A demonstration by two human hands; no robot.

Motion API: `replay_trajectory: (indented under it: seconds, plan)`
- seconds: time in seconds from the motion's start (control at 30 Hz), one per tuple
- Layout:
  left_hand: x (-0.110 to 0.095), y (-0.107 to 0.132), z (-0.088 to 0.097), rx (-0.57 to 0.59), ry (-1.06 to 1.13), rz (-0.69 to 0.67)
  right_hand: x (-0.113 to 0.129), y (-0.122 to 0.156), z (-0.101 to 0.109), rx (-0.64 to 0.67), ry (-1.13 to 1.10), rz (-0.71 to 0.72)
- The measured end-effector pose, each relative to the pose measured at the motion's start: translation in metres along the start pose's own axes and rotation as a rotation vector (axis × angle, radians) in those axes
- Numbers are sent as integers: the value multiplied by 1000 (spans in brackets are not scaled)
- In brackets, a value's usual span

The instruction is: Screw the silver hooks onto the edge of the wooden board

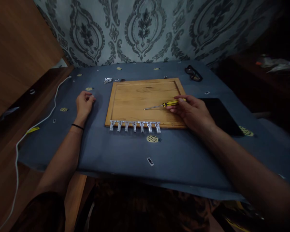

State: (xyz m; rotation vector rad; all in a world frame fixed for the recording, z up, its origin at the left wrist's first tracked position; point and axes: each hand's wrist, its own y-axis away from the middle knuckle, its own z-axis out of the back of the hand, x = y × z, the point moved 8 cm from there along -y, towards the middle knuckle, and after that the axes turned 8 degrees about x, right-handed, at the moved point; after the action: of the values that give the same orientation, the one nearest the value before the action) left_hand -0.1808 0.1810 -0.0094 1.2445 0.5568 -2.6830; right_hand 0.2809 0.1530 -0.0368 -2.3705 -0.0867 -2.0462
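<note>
My right hand (192, 111) holds a screwdriver (170, 103) by its yellow and black handle, its thin shaft pointing left above a wooden board (145, 96). The board has a raised rim and lies flat on the cloth-covered table. Along its front edge sits a row of several small silver metal hooks (134, 126), from the left corner to right of the middle; small dark holes show in the edge further right. My left hand (84, 104) rests on the cloth left of the board, fingers curled in. Whether something small is in its fingertips I cannot make out.
Loose silver metal pieces (108, 80) lie behind the board's left corner. Dark glasses (193, 73) lie at the back right, and a flat black panel (219, 116) is beside my right forearm. A white cable (55, 103) runs down the left side. A patterned curtain (145, 29) hangs behind.
</note>
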Motion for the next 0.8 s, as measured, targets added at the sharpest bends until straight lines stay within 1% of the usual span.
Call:
replay_trajectory:
  seconds: [0.4,0.63,0.73,0.8]
  plan:
    - [-4,1,-5,19,-21,10,-6,-2,2,18,8,4]
    - [-4,1,-7,49,-74,19,-4,1,1,24,67,11]
    - [-6,2,-9,70,-124,20,0,4,-1,36,111,44]
    - [-7,4,-10,91,-170,16,6,5,-4,47,146,92]
